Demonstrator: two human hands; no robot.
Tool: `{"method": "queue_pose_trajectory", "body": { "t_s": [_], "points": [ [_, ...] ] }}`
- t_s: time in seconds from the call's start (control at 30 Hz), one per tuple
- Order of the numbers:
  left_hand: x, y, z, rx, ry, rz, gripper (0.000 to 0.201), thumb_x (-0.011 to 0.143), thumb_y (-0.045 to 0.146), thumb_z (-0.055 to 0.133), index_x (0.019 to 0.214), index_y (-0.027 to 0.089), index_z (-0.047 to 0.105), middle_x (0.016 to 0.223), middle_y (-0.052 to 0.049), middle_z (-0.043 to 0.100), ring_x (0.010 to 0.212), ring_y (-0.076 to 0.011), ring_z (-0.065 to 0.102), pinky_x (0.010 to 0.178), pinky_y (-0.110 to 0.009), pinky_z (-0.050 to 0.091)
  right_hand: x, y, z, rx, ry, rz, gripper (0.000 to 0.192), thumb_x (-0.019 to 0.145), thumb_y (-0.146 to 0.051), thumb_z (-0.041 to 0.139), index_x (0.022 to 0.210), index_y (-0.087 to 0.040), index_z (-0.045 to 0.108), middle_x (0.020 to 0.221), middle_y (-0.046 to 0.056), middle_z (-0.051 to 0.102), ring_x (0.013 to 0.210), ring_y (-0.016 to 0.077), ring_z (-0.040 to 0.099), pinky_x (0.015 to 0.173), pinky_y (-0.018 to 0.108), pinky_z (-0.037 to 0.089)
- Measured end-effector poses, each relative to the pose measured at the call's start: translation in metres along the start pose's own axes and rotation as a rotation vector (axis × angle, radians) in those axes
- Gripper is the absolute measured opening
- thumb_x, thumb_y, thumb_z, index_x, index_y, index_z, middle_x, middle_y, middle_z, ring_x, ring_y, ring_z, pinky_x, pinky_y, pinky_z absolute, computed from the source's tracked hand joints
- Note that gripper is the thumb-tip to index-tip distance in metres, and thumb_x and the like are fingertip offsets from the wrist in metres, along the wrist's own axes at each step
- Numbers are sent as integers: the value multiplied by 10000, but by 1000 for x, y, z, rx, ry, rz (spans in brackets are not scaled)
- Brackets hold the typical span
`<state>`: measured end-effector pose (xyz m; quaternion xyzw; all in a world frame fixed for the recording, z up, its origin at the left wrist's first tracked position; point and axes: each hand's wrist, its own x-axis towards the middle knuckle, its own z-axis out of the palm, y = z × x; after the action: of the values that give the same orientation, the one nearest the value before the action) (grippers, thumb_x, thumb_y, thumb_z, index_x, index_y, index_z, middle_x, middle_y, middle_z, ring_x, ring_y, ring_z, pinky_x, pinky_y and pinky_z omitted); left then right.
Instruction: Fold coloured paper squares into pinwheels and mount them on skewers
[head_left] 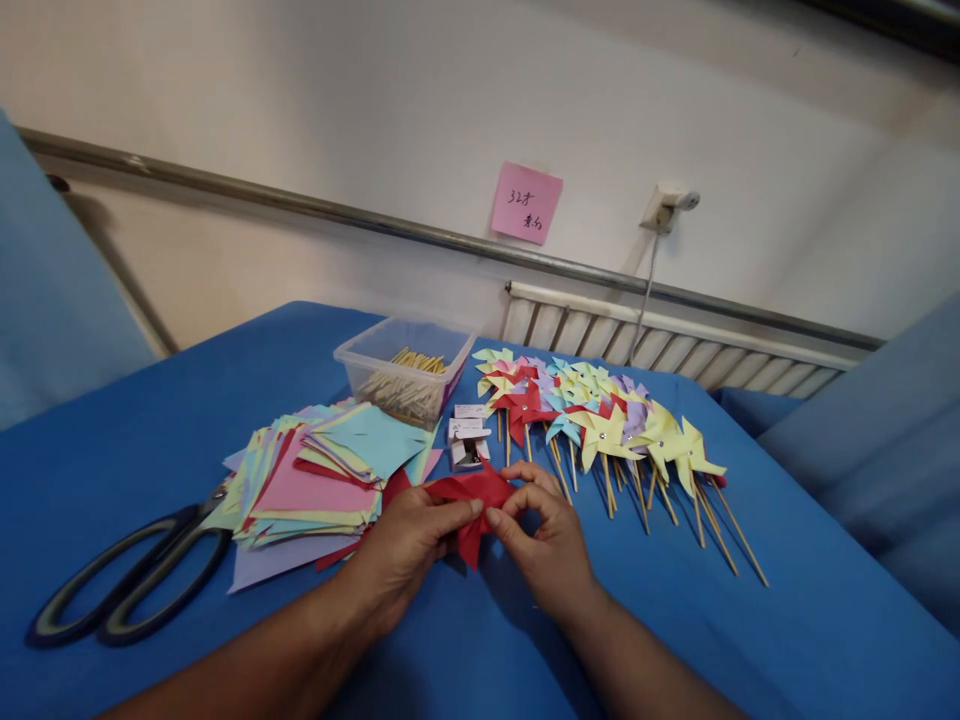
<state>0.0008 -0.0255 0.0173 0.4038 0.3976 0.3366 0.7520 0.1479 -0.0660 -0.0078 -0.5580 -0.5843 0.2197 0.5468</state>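
Note:
Between my hands is a red paper pinwheel (471, 545), its points folded in toward the middle. My left hand (409, 535) pinches it from the left, the thumb pressed near its centre. At its right edge my right hand (544, 530) grips it between thumb and fingers. Whether a pin is at the centre I cannot make out. Just behind the red paper stands a small open white box (469, 440) with dark bits inside. Left of my hands lies a loose stack of coloured paper squares (322, 490), partly covered by my left hand.
Scissors (135, 580) lie at the left, their blades under the paper. A clear plastic tub (360, 375) of thin sticks stands behind the stack. Several pinwheels on sticks (600, 435) lie to the right on the blue tablecloth (810, 620). A radiator (660, 345) is behind the table.

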Motion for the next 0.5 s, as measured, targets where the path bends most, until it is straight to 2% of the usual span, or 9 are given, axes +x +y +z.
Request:
{"method": "queue_pose_trajectory", "body": {
  "t_s": [0.17, 0.33, 0.5],
  "points": [
    [2, 0, 0, 38, 46, -35, 236, 652, 246, 721, 848, 117, 701, 677, -48, 675, 590, -133, 572, 559, -228, 426, 0, -1, 0, -8, 0, 0, 135, 707, -180, 658, 597, -195, 581, 1030, 59, 595, 1002, 214, 552, 878, 365, 409],
    [3, 0, 0, 78, 34, -28, 189, 663, 249, 704, 788, 108, 692, 588, -22, 627, 520, -109, 521, 509, -215, 390, 0, -1, 0, -18, -18, 14, 135, 712, -206, 669, 599, -199, 597, 1027, 55, 600, 1001, 218, 553, 872, 364, 411],
    [2, -1, 0, 105, 33, -25, 202, 674, 263, 692, 798, 103, 684, 602, -22, 619, 523, -109, 517, 518, -223, 398, -1, -1, -1, 15, -12, 14, 122, 732, -224, 670, 628, -194, 614, 1027, 60, 602, 997, 211, 558, 881, 356, 409]
  ]
}}
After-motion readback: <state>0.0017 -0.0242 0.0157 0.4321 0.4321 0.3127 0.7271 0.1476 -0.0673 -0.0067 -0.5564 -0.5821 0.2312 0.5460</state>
